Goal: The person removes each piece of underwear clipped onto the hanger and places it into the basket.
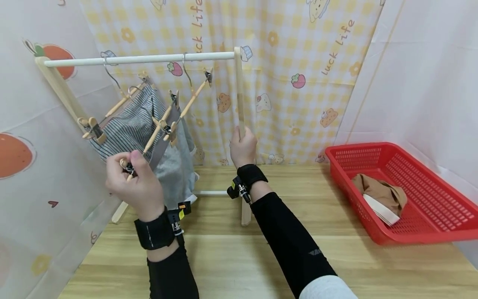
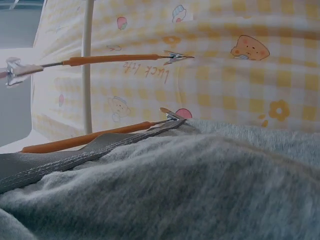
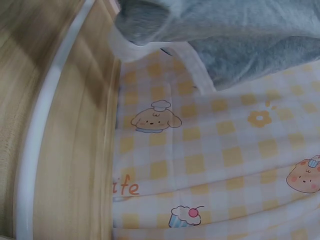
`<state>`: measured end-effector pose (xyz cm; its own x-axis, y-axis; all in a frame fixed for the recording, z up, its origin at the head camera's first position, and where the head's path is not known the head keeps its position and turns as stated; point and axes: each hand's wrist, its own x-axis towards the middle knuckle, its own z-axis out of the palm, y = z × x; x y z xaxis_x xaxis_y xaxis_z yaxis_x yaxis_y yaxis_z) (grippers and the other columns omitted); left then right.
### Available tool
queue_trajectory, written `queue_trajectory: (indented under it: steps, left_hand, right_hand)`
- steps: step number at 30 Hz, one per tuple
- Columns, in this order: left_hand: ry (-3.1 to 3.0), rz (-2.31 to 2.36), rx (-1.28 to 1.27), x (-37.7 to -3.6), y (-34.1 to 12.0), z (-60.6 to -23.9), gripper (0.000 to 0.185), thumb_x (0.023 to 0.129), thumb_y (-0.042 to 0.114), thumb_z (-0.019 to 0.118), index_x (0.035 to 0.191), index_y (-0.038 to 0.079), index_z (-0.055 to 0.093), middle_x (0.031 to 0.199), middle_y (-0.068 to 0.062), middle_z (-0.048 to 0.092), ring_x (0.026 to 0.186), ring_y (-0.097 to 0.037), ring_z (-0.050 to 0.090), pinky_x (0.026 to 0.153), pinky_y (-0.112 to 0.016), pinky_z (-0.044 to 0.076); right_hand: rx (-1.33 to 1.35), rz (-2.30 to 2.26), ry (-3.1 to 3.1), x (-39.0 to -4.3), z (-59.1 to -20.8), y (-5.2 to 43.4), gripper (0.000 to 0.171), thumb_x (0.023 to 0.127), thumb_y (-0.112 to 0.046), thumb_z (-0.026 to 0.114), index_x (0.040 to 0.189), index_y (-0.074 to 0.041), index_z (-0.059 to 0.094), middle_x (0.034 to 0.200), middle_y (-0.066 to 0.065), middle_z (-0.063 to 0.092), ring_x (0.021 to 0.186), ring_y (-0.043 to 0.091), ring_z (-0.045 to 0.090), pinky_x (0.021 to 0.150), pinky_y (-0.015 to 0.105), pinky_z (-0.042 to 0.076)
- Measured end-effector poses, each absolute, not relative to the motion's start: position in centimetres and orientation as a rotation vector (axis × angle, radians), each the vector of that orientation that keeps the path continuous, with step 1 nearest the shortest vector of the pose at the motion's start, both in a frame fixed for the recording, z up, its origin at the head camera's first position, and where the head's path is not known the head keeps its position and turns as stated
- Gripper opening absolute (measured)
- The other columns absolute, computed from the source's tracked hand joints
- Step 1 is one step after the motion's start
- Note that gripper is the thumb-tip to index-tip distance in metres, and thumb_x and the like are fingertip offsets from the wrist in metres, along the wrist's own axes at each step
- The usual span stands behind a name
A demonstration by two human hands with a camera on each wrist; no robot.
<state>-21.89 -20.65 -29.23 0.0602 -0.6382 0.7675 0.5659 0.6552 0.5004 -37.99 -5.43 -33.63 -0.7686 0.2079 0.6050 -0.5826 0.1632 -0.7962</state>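
Observation:
My left hand (image 1: 136,185) grips the near end of a wooden clip hanger (image 1: 151,143), around its clip. Grey shorts (image 1: 173,166) hang from that hanger; a far clip (image 2: 172,115) bites their waistband in the left wrist view. My right hand (image 1: 243,147) is wrapped around the right wooden post (image 1: 239,91) of a small clothes rack. Behind the held hanger, a second clip hanger (image 1: 192,99) hangs from the white rail (image 1: 149,59) with no garment on it. Striped shorts (image 1: 130,120) hang on another hanger to the left.
A red plastic basket (image 1: 429,236) stands on the right of the wooden table (image 1: 298,253), with a folded brown garment (image 1: 381,193) inside. A patterned curtain (image 1: 284,95) closes off the back. The rack's lower white bar (image 3: 42,115) crosses low over the table.

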Motion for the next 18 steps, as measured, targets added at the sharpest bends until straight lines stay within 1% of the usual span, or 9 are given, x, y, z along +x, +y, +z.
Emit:
queue_trajectory:
  steps: [5, 8, 11, 14, 16, 17, 18]
  left_hand:
    - [-1.175, -0.964, 0.090, -21.5, -20.2, -30.4, 0.019, 0.083, 0.031, 0.059, 0.069, 0.019, 0.054, 0.067, 0.013, 0.046, 0.060, -0.005, 0.040, 0.061, -0.020, 0.026]
    - [-1.171, -0.972, 0.094, -21.2, -20.1, -30.5, 0.023, 0.083, 0.030, 0.059, 0.068, 0.014, 0.054, 0.067, 0.013, 0.047, 0.061, -0.006, 0.040, 0.062, -0.020, 0.026]
    - [-1.164, -0.979, 0.091, -20.9, -20.0, -30.4, 0.028, 0.083, 0.031, 0.060, 0.067, 0.009, 0.054, 0.064, 0.010, 0.045, 0.057, -0.006, 0.038, 0.057, -0.019, 0.025]
    - [-1.155, -1.004, 0.083, -21.0, -19.9, -30.3, 0.025, 0.083, 0.032, 0.061, 0.068, 0.014, 0.054, 0.062, 0.009, 0.043, 0.054, -0.007, 0.037, 0.054, -0.018, 0.024]
    - [-1.157, -1.018, 0.076, -21.1, -19.9, -30.2, 0.021, 0.083, 0.031, 0.060, 0.069, 0.017, 0.054, 0.063, 0.008, 0.043, 0.056, -0.007, 0.037, 0.055, -0.019, 0.024]
    - [-1.159, -1.019, 0.076, -21.1, -20.0, -30.2, 0.020, 0.083, 0.031, 0.060, 0.069, 0.018, 0.053, 0.063, 0.008, 0.043, 0.056, -0.007, 0.037, 0.055, -0.019, 0.024]
    - [-1.159, -1.021, 0.078, -21.2, -20.0, -30.2, 0.019, 0.083, 0.030, 0.060, 0.070, 0.019, 0.053, 0.063, 0.008, 0.043, 0.055, -0.007, 0.037, 0.055, -0.019, 0.024]
  right_hand:
    - [0.378, 1.679, -1.815, -37.8, -33.6, -5.6, 0.039, 0.105, -0.018, 0.045, 0.067, -0.012, 0.040, 0.055, 0.006, 0.052, 0.047, 0.019, 0.052, 0.048, 0.028, 0.041]
    - [0.374, 1.683, -1.822, -37.7, -33.8, -5.8, 0.040, 0.105, -0.018, 0.045, 0.066, -0.012, 0.038, 0.054, 0.006, 0.047, 0.044, 0.019, 0.048, 0.046, 0.028, 0.038]
    - [0.365, 1.683, -1.838, -37.7, -33.9, -5.7, 0.040, 0.105, -0.019, 0.045, 0.066, -0.012, 0.038, 0.053, 0.005, 0.047, 0.041, 0.017, 0.044, 0.044, 0.027, 0.035]
    - [0.372, 1.699, -1.862, -37.7, -33.8, -5.3, 0.037, 0.105, -0.022, 0.044, 0.070, -0.012, 0.041, 0.053, 0.003, 0.049, 0.040, 0.014, 0.045, 0.044, 0.026, 0.035]
    - [0.408, 1.727, -1.881, -37.6, -33.5, -4.8, 0.036, 0.106, -0.024, 0.043, 0.073, -0.011, 0.041, 0.053, 0.003, 0.045, 0.040, 0.014, 0.040, 0.045, 0.027, 0.034]
    - [0.433, 1.758, -1.892, -37.5, -33.4, -4.6, 0.034, 0.105, -0.025, 0.045, 0.076, -0.010, 0.040, 0.055, 0.003, 0.043, 0.042, 0.015, 0.039, 0.047, 0.027, 0.033]
    - [0.452, 1.787, -1.896, -37.3, -33.3, -4.3, 0.029, 0.104, -0.027, 0.049, 0.081, -0.010, 0.043, 0.060, 0.003, 0.044, 0.046, 0.014, 0.041, 0.049, 0.027, 0.035]
